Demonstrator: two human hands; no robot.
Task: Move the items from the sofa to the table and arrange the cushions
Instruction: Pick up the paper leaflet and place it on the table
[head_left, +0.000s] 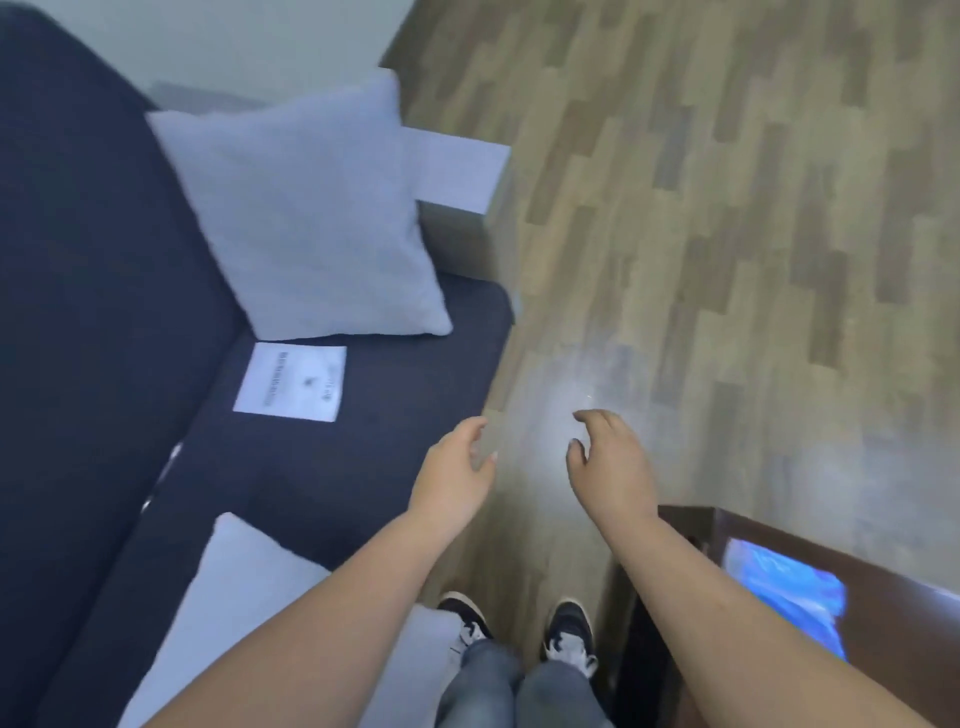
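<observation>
A dark blue sofa fills the left side. A pale grey cushion leans in its far corner against the light armrest. A white printed sheet lies flat on the seat just in front of that cushion. A second pale cushion lies on the seat close to me, partly under my left arm. My left hand hovers over the sofa's front edge, fingers apart and empty. My right hand hangs over the floor, fingers curled loosely, holding nothing. A dark brown table sits at the lower right.
A blue plastic packet lies on the table. Wood-pattern floor spreads between sofa and table. My two shoes stand on the floor in the gap between them.
</observation>
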